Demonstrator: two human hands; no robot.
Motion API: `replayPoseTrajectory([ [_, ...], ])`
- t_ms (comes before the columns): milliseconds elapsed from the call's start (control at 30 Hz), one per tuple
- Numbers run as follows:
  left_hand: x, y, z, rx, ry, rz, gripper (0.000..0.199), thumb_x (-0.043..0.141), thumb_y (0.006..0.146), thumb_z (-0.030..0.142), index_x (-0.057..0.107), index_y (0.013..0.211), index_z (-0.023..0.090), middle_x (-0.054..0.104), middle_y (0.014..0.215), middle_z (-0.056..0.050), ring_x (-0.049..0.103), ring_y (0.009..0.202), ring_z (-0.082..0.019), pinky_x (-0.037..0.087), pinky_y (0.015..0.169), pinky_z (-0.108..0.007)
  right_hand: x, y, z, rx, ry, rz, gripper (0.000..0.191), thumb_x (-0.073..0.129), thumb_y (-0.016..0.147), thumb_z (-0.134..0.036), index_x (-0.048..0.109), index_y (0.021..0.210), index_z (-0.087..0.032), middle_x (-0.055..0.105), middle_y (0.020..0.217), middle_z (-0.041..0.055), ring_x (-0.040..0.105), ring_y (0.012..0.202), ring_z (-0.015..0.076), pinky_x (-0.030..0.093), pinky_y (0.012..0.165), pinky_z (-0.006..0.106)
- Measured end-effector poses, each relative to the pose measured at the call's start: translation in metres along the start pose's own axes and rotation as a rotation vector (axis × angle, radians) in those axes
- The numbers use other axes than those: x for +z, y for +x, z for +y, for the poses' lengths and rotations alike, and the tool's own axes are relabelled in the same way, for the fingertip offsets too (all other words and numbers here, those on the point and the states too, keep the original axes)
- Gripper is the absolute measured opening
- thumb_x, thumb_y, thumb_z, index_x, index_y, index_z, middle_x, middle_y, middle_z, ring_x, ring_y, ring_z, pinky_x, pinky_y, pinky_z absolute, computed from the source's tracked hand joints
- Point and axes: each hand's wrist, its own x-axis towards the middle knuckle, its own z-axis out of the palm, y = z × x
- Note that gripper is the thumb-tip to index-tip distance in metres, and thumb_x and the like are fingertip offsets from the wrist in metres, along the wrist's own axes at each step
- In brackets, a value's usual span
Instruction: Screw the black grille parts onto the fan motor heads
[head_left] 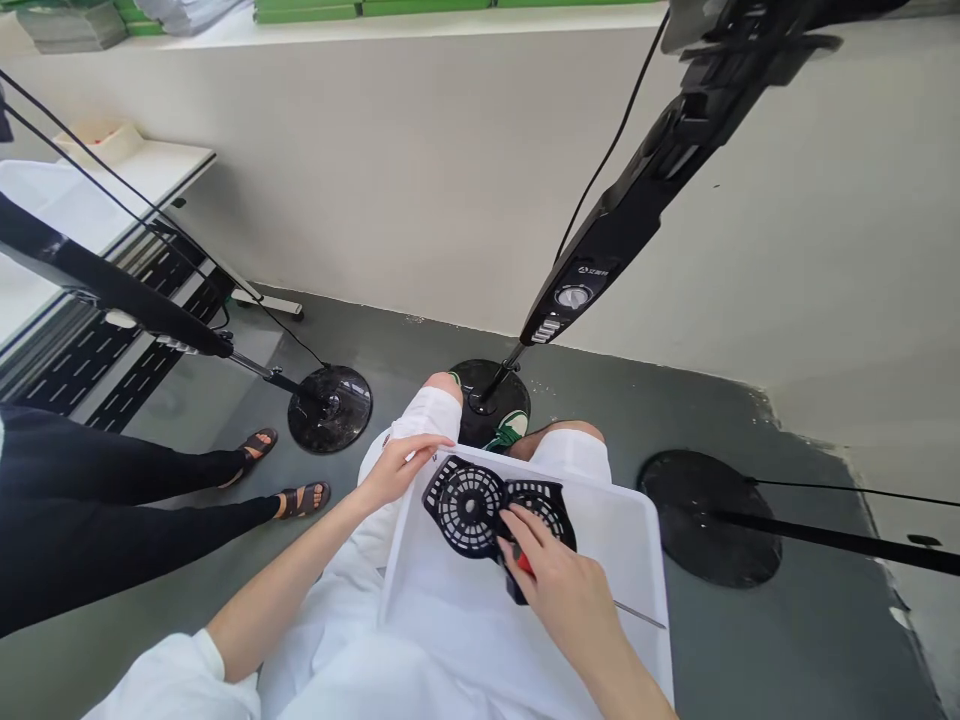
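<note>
On my lap sits a white tray (435, 610) with a black plastic part (470, 507) in it. The part has two round vented grilles side by side and a narrow piece reaching toward me. My left hand (401, 468) lies at the tray's upper left rim, fingers stretched out and holding nothing. Over the right grille, my right hand (555, 575) is closed, fingertips at the middle of the part. A red handle shows under its fingers, and a thin metal shaft (639, 614) sticks out on the far side, apparently one screwdriver. The fingers hide much of the right grille.
Ahead rises a black lamp-like stand (592, 270) with a dial, on a round base. More round bases stand at left (330, 408) and right (705, 520). A person in dark trousers (112, 500) is at my left, near a white table (135, 190).
</note>
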Motion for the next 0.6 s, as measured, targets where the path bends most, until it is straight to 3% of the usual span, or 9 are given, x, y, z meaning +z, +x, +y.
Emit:
replayPoseTrajectory([
  [100,-0.008,0.002,0.023,0.102,0.052,-0.015,0.036,0.043,0.102,0.031,0.076,0.114,0.022,0.078,0.117,-0.006,0.071,0.110,-0.021,0.053,0.099,-0.031,-0.010,0.020,-0.026,-0.067,-0.030,-0.010,0.039,0.046,0.099,-0.022,0.064,0.135,-0.023,0.067,0.136,0.0065,0.064,0.060,0.0070,0.040,0.045,0.025],
  [200,-0.020,0.009,0.031,0.078,0.093,0.011,0.036,0.043,0.102,0.031,0.076,0.114,0.023,0.078,0.117,-0.004,0.072,0.109,-0.021,0.054,0.096,-0.029,-0.013,0.025,-0.034,-0.118,-0.070,-0.056,0.043,0.048,0.092,-0.013,0.065,0.130,-0.022,0.068,0.133,0.0065,0.063,0.060,0.0077,0.037,0.045,0.027],
  [333,-0.031,0.016,0.021,0.021,0.127,0.044,0.036,0.043,0.101,0.032,0.075,0.112,0.021,0.079,0.111,-0.004,0.073,0.097,-0.019,0.054,0.088,-0.026,-0.009,0.003,-0.023,-0.131,-0.077,-0.102,0.038,0.051,0.087,-0.009,0.067,0.119,-0.021,0.074,0.115,0.0045,0.067,0.068,0.0104,0.036,0.048,0.028],
  [433,-0.033,0.018,0.011,0.034,0.110,0.038,0.035,0.044,0.101,0.033,0.075,0.112,0.020,0.079,0.111,-0.005,0.073,0.097,-0.018,0.054,0.088,-0.025,-0.005,-0.014,-0.015,-0.093,-0.104,-0.097,0.033,0.050,0.089,-0.011,0.066,0.117,-0.019,0.073,0.105,0.0048,0.063,0.063,0.0100,0.030,0.047,0.030],
  [600,-0.031,0.018,0.002,0.050,0.070,0.038,0.036,0.045,0.100,0.036,0.075,0.109,0.020,0.079,0.113,-0.006,0.072,0.105,-0.020,0.054,0.095,-0.028,-0.010,-0.012,-0.014,-0.076,-0.123,-0.056,0.027,0.046,0.094,-0.013,0.068,0.109,-0.018,0.067,0.081,0.0019,0.060,0.058,0.0111,0.022,0.048,0.032],
])
